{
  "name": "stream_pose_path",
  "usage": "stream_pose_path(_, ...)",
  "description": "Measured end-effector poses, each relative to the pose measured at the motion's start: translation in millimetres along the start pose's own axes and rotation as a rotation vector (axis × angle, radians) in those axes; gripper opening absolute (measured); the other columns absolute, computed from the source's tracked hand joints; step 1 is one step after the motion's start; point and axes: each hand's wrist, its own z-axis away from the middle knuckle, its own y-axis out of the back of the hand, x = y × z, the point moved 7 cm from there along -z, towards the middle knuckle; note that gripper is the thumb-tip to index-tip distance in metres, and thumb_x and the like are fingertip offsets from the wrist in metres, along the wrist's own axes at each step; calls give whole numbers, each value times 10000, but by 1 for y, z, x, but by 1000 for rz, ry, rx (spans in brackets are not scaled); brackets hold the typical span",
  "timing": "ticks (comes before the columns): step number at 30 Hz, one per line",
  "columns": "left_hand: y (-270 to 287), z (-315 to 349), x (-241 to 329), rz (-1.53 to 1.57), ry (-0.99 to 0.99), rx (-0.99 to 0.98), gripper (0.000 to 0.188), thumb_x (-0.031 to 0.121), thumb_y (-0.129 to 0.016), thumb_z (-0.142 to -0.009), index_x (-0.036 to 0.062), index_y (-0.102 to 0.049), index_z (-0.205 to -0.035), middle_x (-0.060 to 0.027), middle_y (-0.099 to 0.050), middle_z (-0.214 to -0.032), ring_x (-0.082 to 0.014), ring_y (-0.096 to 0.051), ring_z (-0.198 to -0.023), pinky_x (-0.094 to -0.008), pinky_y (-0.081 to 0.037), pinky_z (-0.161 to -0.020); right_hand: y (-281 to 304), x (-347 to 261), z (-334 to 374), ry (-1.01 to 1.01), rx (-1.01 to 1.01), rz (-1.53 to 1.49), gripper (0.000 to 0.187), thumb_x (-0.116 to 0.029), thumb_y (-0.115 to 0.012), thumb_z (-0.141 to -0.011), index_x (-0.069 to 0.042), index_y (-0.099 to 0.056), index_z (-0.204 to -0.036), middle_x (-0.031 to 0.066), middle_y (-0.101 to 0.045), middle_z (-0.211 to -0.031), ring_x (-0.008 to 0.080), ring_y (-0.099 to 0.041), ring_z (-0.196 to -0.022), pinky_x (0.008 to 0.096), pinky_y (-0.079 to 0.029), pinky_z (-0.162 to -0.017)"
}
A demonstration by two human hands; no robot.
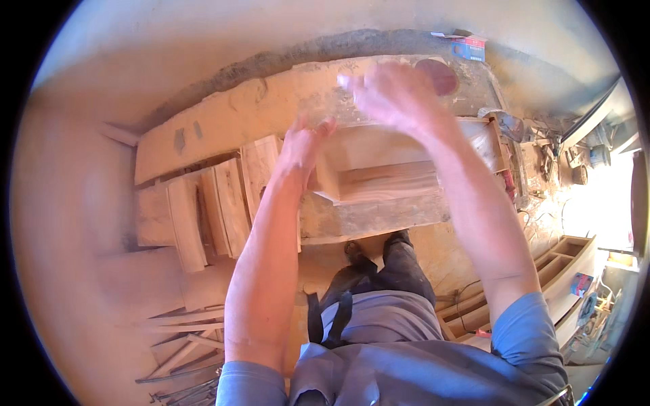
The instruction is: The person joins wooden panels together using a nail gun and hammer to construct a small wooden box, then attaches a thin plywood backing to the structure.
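Observation:
An open wooden box (393, 187), like a drawer or small cabinet frame, lies on the workbench in front of me. My left hand (302, 143) is at the box's left end, thumb and fingers apart; I cannot tell whether it touches the wood. My right hand (393, 93) is raised over the far side of the box and smeared by motion. Its fingers look curled, with a small whitish bit at their tip that I cannot make out. My right forearm hides part of the box's right side.
Several boards (230, 203) lean along the bench's left part. A dusty workbench (379, 220) carries a round reddish disc (438, 76) and a red-blue carton (468, 49) at the back. Wood strips (186, 352) lie on the floor lower left. A long compartmented wooden frame (555, 264) stands at right.

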Motion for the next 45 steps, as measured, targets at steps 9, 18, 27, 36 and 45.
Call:
stream_pose_path(9, -4, -2, 14, -66, -56, -6, 893, 370, -699, -943, -14, -252, -1615, -266, -400, -1594, -348, -385, -1491, -419, -293, -1217, -60, 52, -22, -55, 84, -2, 663, -501, -402, -1057, 30, -771, -909, 263, -740, -940, 465, -710, -958, 551, -537, -875)
stream_pose_path(18, -8, 0, 4, -89, -96, 27, 908, 342, -696, -932, -75, -237, -1595, -294, -410, -1581, -353, -405, -1484, -390, -298, -1220, -9, 86, -6, -126, 180, 97, 672, -534, -359, -1062, -1, -766, -1020, 264, -734, -1044, 426, -708, -1029, 535, -536, -907)
stream_pose_path(27, -15, -19, -6, -88, -126, 78, 879, 378, -730, -929, -107, -337, -1548, -292, -519, -1490, -319, -493, -1415, -374, -353, -1177, -10, 117, 40, 188, 590, -328, 419, -377, -540, -1040, -18, -742, -1113, 216, -736, -1067, 394, -698, -1016, 472, -533, -929)
stream_pose_path(36, -6, -20, -20, 74, -39, 74, 814, 375, -756, -927, -84, -423, -1511, -227, -562, -1453, -293, -530, -1352, -400, -377, -1140, 36, 358, 78, -9, 573, -1481, 618, -513, -533, -1035, 3, -619, -1365, 152, -643, -1391, 238, -580, -1296, 416, -399, -1143)
stream_pose_path(45, 18, -4, -50, 59, 61, 82, 791, 414, -709, -947, -49, -427, -1523, -210, -508, -1514, -318, -469, -1409, -420, -299, -1197, -79, 264, 33, -93, -126, -1643, 948, -765, -312, -1002, 76, -643, -1290, 177, -704, -1205, 250, -653, -1115, 406, -515, -993)
